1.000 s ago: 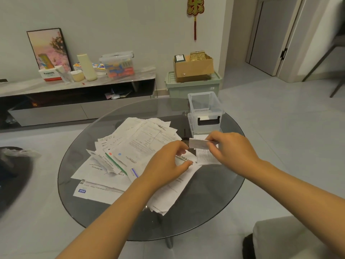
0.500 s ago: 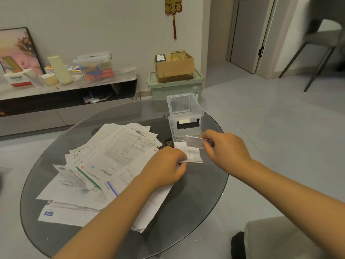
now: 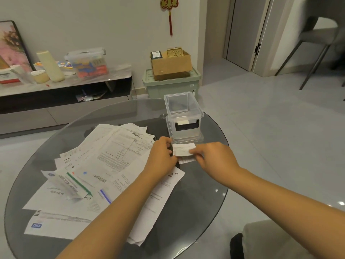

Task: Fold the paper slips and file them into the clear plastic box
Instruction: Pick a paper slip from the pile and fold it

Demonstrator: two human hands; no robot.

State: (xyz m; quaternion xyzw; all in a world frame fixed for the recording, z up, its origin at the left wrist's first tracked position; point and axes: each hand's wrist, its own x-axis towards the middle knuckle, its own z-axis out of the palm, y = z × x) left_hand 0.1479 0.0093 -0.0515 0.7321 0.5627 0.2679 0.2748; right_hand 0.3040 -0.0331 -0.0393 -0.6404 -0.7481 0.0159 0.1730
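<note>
A small white paper slip [image 3: 182, 149], folded over, is held between both hands just in front of the clear plastic box [image 3: 183, 116]. My left hand [image 3: 162, 156] pinches its left edge and my right hand [image 3: 212, 157] pinches its right edge. The box stands open at the far right of the round glass table [image 3: 196, 199], with a folded slip visible inside it. A spread pile of printed papers and slips [image 3: 104, 165] covers the table's left and middle, partly under my left forearm.
A low TV bench [image 3: 65, 85] with a plastic container and bottles runs along the back wall. A green storage bin [image 3: 171, 85] carrying a cardboard box sits behind the table. A grey chair [image 3: 317, 43] stands at the far right, a cushion edge [image 3: 270, 240] near right.
Both hands have brought the slip closer to the box and folded it down into a smaller rectangle. The view has shifted rightward.
</note>
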